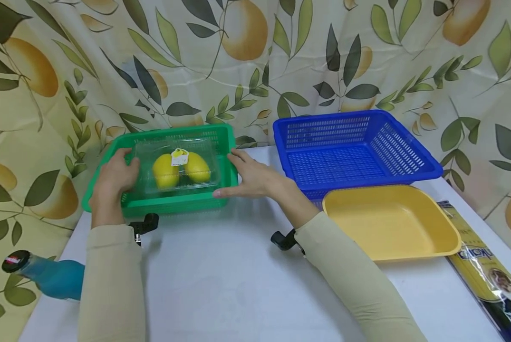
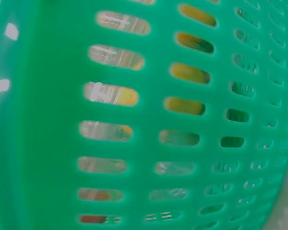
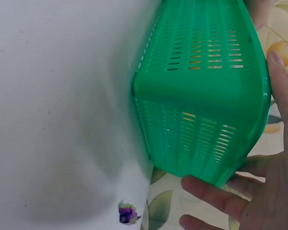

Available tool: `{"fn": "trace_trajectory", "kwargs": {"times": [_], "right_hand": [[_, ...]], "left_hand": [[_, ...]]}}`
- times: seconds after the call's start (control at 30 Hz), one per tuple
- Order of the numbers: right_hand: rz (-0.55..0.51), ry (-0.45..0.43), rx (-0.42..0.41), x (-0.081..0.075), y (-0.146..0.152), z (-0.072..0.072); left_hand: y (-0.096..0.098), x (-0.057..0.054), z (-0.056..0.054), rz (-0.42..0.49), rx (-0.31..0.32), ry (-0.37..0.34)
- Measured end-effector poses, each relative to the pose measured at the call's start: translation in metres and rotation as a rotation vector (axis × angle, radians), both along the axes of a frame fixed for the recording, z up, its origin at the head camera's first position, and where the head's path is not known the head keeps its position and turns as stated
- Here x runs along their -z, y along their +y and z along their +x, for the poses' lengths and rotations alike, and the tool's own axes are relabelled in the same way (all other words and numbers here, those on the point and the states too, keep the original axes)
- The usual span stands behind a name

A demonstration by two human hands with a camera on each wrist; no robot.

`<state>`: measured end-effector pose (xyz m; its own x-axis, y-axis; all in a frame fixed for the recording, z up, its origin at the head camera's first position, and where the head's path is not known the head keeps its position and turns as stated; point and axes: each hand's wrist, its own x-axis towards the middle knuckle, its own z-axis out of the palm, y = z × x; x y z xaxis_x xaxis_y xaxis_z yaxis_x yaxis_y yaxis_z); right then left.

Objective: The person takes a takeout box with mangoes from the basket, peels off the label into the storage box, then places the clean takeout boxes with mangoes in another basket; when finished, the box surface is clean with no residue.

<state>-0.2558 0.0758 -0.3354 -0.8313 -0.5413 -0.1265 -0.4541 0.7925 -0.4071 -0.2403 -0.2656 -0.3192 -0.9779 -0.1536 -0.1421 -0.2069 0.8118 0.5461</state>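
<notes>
A green slotted plastic basket point(image 1: 176, 203) stands at the left back of the white table. In it sits a clear plastic box point(image 1: 148, 183) with two yellow, lemon-like fruits point(image 1: 165, 171) and a small white tag point(image 1: 179, 158). My left hand point(image 1: 116, 178) grips the basket's left rim, its thumb on the inner side. At the right end, my right hand point(image 1: 255, 176) spreads its fairly straight fingers against the outside, thumb near the front corner. The left wrist view is filled by the basket's slotted wall point(image 2: 149, 115), and the left hand is hidden there.
A blue slotted basket point(image 1: 289, 142) stands at the back right, a yellow tray point(image 1: 392, 223) before it. Farther right lies a yellow-and-blue packet point(image 1: 486, 266). A bottle of blue liquid point(image 1: 60, 278) is by the left sleeve. Patterned cloth point(image 1: 246, 71) hangs behind the table.
</notes>
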Motion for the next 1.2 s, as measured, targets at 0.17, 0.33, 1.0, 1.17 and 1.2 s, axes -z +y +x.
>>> {"fn": "trace_trajectory", "kwargs": {"times": [0.17, 0.33, 1.0, 1.17, 1.2], "right_hand": [[0.010, -0.004, -0.001, 0.000, 0.002, 0.001], [0.029, -0.013, -0.012, -0.003, 0.000, 0.001], [0.080, 0.011, -0.104, -0.029, 0.018, 0.016], [0.059, 0.038, -0.087, -0.034, 0.033, 0.020], [0.055, 0.036, -0.080, -0.035, 0.036, 0.021]], "left_hand": [[0.004, -0.004, -0.001, -0.037, 0.013, 0.102], [0.002, -0.014, 0.001, -0.090, 0.037, 0.150], [0.018, -0.050, 0.018, 0.005, -0.060, 0.580], [0.021, -0.054, 0.023, 0.027, -0.040, 0.573], [0.021, -0.054, 0.025, 0.036, -0.036, 0.574]]}}
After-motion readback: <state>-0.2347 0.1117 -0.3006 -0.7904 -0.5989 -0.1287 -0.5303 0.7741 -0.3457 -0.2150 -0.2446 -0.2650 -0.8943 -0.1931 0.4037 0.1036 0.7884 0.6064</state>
